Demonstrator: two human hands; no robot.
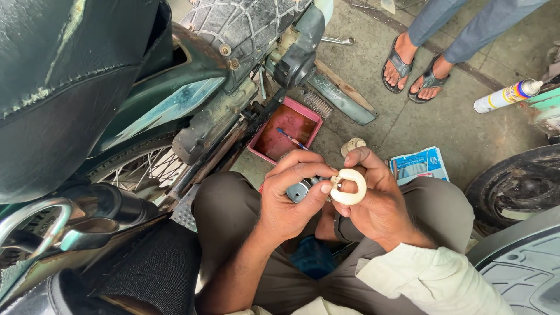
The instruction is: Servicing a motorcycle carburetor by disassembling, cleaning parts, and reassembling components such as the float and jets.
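The motorbike [192, 111] is standing at the person's left, its black seat [58, 87] and knobbly tyre [245, 23] filling the upper left, and a part has evidently been taken off it — judging by that, the work looks to be somewhere in the middle, with the part out and in hand and nothing yet going back on. A red tray [265, 146] is lying on the concrete beside the bike with a small brush [290, 139] resting in it, and a spray can [506, 95] is lying well apart at the upper right, near another person's sandalled feet [415, 67].

Over the person's lap, the left hand [286, 201] is curling shut around a small grey metal part [301, 189], thumb pressing on its end. The right hand [376, 201] is pinching a cream plastic ring [349, 186] between thumb and fingers — the ring is touching the metal part's end, between the two hands.
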